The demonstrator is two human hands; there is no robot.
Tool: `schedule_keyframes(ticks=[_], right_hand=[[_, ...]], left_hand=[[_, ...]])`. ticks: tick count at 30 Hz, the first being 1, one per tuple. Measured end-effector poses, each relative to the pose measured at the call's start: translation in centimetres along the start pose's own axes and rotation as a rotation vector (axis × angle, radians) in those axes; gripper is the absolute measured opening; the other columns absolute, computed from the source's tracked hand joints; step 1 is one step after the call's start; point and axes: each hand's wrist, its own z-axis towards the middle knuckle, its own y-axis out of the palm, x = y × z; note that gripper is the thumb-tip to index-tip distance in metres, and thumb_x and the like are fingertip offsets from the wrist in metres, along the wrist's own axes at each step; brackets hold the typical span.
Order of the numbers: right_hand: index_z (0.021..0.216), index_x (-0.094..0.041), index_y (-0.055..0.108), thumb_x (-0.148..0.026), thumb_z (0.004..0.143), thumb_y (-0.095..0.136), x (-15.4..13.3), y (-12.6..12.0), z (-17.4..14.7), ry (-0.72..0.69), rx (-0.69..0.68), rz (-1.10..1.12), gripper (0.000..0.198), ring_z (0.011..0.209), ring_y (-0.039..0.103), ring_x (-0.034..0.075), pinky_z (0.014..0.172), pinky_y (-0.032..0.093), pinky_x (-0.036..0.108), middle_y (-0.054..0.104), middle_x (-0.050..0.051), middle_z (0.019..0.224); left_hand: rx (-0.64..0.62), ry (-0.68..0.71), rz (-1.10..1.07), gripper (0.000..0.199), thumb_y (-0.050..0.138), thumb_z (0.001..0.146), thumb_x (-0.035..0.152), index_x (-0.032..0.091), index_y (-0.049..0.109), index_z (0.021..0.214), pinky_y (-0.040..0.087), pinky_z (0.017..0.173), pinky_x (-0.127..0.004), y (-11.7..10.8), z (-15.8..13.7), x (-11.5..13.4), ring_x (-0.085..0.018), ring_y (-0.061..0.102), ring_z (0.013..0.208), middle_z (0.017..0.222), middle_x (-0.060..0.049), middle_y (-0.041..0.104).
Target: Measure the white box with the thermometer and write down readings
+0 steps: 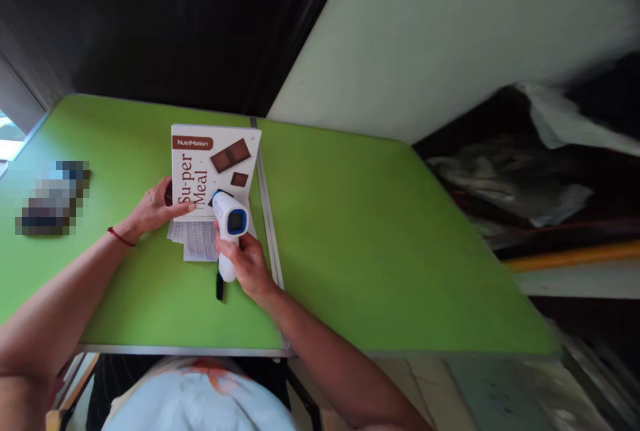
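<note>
We see the right hand (249,265) closed around the grip of a white handheld thermometer (229,225), a pistol-shaped unit with a blue-framed display facing up toward the camera. Its head points away from the person, toward the box (210,167), and overlaps the lower right corner of the box in this view; we cannot tell whether the two touch. A short black strap (219,286) hangs from the base of the grip and lies on the bench (350,231).

The left hand (155,207) rests against the left edge of the box, thumb and fingers laid along its lower left corner, steadying it rather than wrapping around it. A thin red band (119,237) sits on the left wrist.

The box is white, printed with "NutriMotion" and "Su-per Meal" and with pictures of brown bars. It stands on the bench just left of the metal seam (267,217) that divides the green surface into two halves. A folded printed leaflet (197,241) lies flat beside the near edge of the box, partly under the thermometer and the right hand.

Far left on the bench we note a pixelated dark object (53,197), well apart from both hands. The person's pale garment (195,401) shows at the near edge of the bench.
</note>
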Motion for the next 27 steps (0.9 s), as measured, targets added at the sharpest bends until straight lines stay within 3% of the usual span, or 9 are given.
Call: schedule_keyframes(ticks=[7,27], right_hand=[[0.075,-0.022,0.066,-0.045,0.060,0.078,-0.26,0.60,0.14,0.055,-0.035,0.054,0.030,0.066,0.047,0.014,0.063,0.041,0.030,0.060,-0.001,0.072],[0.072,-0.021,0.067,-0.047,0.061,0.076,-0.18,0.40,0.42,0.068,0.003,0.001,0.030,0.064,0.047,0.014,0.061,0.040,0.030,0.060,-0.001,0.068]], left_hand=[[0.003,-0.018,0.042,0.075,0.088,0.072,0.059,0.015,0.057,0.125,0.062,0.087,-0.055,-0.13,0.07,-0.06,-0.037,0.074,0.107,0.123,-0.018,0.075],[-0.081,0.014,-0.047,0.076,0.092,0.071,0.053,0.017,0.056,0.128,0.062,0.089,-0.053,-0.56,0.11,-0.58,-0.035,0.074,0.109,0.124,-0.016,0.075]])
